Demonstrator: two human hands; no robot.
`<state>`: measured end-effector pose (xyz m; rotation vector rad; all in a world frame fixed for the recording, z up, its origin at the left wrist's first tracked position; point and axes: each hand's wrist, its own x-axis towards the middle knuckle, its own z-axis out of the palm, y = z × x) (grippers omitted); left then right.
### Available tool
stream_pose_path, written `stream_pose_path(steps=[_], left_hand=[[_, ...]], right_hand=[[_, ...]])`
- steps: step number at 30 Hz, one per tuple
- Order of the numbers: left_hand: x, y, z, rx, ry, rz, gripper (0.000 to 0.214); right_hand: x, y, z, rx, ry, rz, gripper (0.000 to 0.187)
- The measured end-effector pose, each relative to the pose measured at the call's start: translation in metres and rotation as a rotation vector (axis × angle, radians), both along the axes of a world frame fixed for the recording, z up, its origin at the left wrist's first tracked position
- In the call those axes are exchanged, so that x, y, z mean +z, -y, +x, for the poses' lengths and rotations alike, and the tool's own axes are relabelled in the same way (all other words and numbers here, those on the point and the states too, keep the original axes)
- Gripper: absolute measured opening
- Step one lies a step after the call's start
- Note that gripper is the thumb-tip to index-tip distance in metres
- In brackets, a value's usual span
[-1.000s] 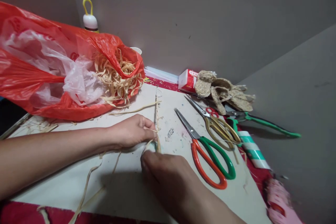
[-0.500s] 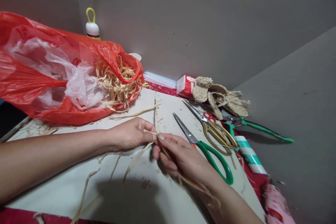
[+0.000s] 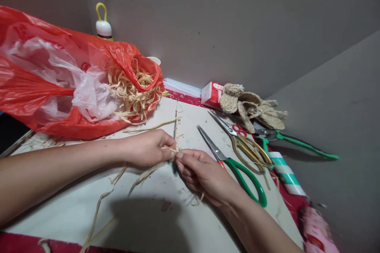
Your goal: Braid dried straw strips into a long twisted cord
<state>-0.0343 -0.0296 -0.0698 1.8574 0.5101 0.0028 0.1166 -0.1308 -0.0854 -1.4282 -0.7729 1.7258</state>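
Observation:
My left hand and my right hand meet over the pale board, fingertips almost touching. Both are closed in a pinch on thin straw strips that trail down and to the left across the board. A single upright straw stalk rises just behind the pinch. My right hand lies over the handle end of the green-and-orange scissors.
A red plastic bag spilling pale straw lies at the left. Gold-handled scissors, green-handled pliers, woven straw pieces, a red-and-white box and a striped roll crowd the right. A white bottle stands behind.
My right hand rose from the board's near edge to meet the left hand and pinched the straw; it has since pulled the strips in closer.

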Motion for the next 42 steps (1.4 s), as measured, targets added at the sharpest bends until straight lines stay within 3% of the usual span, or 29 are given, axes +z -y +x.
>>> stream_pose_path(steps=[2, 5, 7, 10, 13, 18, 21, 24, 28, 30, 36, 42], left_hand=[[0.005, 0.005, -0.001, 0.029, -0.044, -0.013, 0.023], [0.008, 0.016, 0.0, 0.063, -0.135, -0.164, 0.025], [0.006, 0.025, 0.0, 0.083, -0.168, -0.256, 0.026], [-0.001, 0.037, 0.001, 0.136, -0.142, -0.264, 0.027], [-0.006, 0.045, 0.0, 0.207, -0.104, -0.123, 0.021], [-0.005, 0.053, -0.001, 0.285, -0.124, 0.302, 0.014], [-0.004, 0.055, -0.002, 0.298, -0.111, 0.37, 0.013], [-0.002, 0.052, -0.002, 0.258, -0.073, 0.269, 0.015], [0.002, 0.041, -0.003, 0.209, -0.097, -0.072, 0.029], [0.004, 0.035, -0.002, 0.205, -0.124, -0.151, 0.033], [0.005, 0.022, -0.002, 0.118, -0.182, -0.151, 0.027], [0.018, 0.009, -0.007, 0.053, -0.173, 0.068, 0.027]], right_hand=[[-0.003, 0.002, -0.003, -0.044, 0.056, 0.018, 0.03], [-0.007, 0.005, -0.006, -0.095, 0.113, 0.042, 0.029], [-0.008, 0.006, -0.009, -0.127, 0.092, 0.062, 0.03], [-0.006, 0.007, -0.014, -0.162, 0.03, 0.096, 0.036], [-0.004, 0.007, -0.019, -0.159, 0.015, 0.11, 0.037], [-0.006, 0.009, -0.025, -0.168, 0.025, 0.165, 0.039], [-0.005, 0.009, -0.027, -0.171, 0.003, 0.183, 0.038], [-0.003, 0.008, -0.025, -0.164, -0.012, 0.193, 0.034], [-0.002, 0.006, -0.021, -0.128, 0.009, 0.223, 0.036], [-0.003, 0.006, -0.02, -0.111, 0.026, 0.234, 0.035], [-0.005, 0.007, -0.014, -0.073, 0.087, 0.195, 0.032], [-0.005, 0.005, -0.005, 0.029, 0.085, 0.122, 0.032]])
